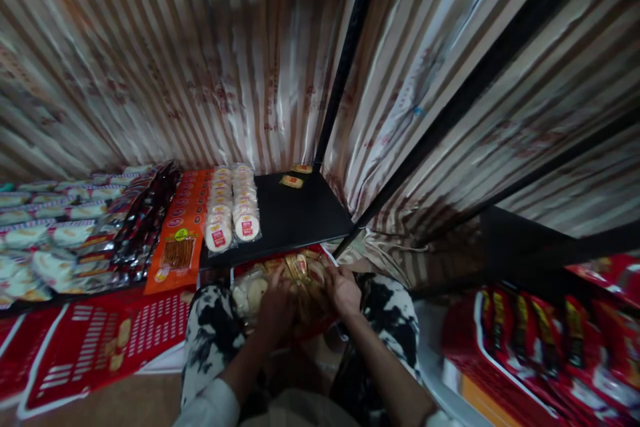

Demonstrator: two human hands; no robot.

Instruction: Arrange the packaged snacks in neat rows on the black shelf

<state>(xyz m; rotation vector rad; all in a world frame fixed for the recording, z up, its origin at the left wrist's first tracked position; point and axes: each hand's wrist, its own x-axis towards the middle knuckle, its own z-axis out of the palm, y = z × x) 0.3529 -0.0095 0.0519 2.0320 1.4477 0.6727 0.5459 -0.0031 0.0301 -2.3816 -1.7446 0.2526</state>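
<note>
A red bag [327, 255] sits between my knees with its mouth open. Inside are several small gold-wrapped snack packets [303, 273], and pale round crackers in clear wrap [256, 293] lie at its left side. My left hand [277, 303] reaches into the bag among the packets; its fingers are dim and partly hidden, so a grip cannot be made out. At the right edge of the bag, my right hand [344, 290] is closed on the rim.
A black shelf [280, 223] carries two loose gold packets [291, 181], two rows of round crackers [245, 203], an orange snack bag [181, 233] and several white packets [70, 233]. Red bags lie at left [105, 340] and right [545, 340]. Black posts [400, 180] frame striped curtains [225, 67].
</note>
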